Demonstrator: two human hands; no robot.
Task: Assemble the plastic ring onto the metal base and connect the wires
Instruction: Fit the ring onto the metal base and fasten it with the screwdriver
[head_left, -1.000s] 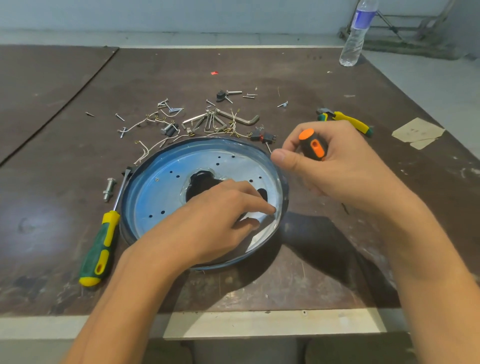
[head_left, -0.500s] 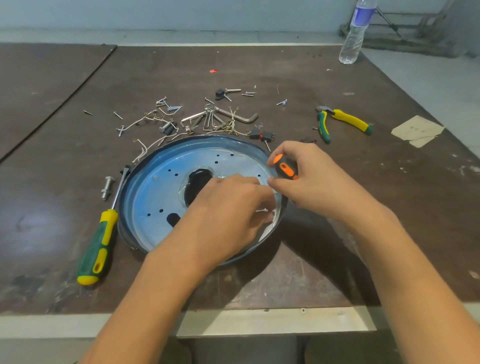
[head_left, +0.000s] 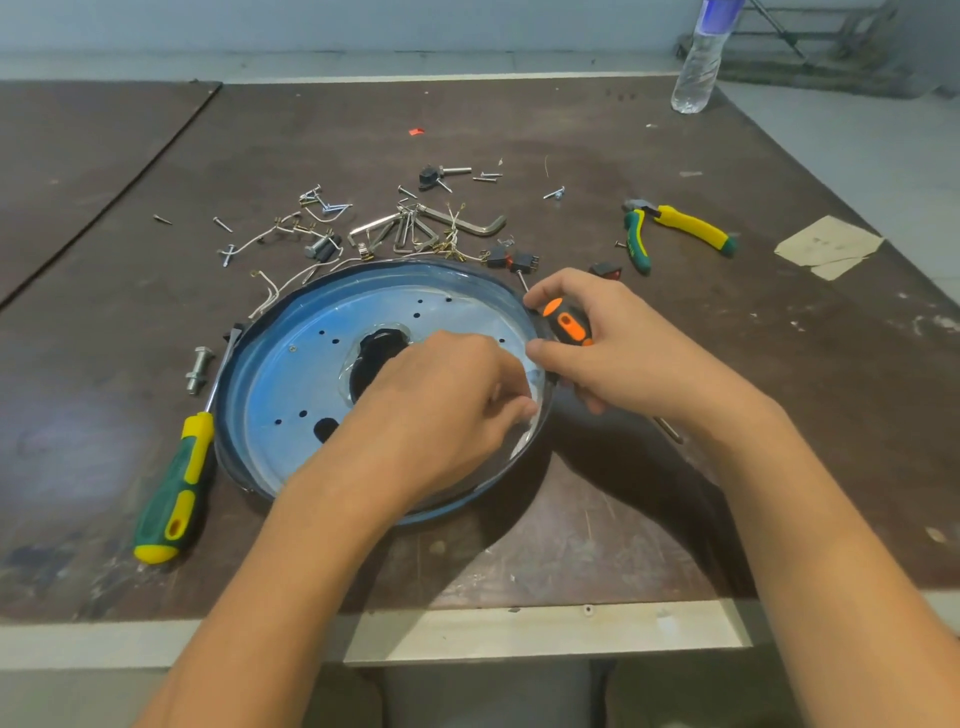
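Two-handed | left fingers (head_left: 501, 387) on metal base (head_left: 291, 387) rim, grip unclear | right fingers (head_left: 563, 291) grip screwdriver (head_left: 567, 325)

Brown table (head_left: 779, 415), surface scuffed. Green-and-yellow screwdriver (head_left: 174, 493) lies near left, with a bolt (head_left: 199, 364) just left of its shaft. Hex keys (head_left: 400, 228) and loose screws (head_left: 223, 224) are scattered mid-table. Pliers (head_left: 691, 228) lie to the right, with a paper scrap (head_left: 826, 244) beyond them. Water bottle (head_left: 698, 67) stands upright at the far edge. Small red fragment (head_left: 415, 132), possibly plastic, lies far centre.
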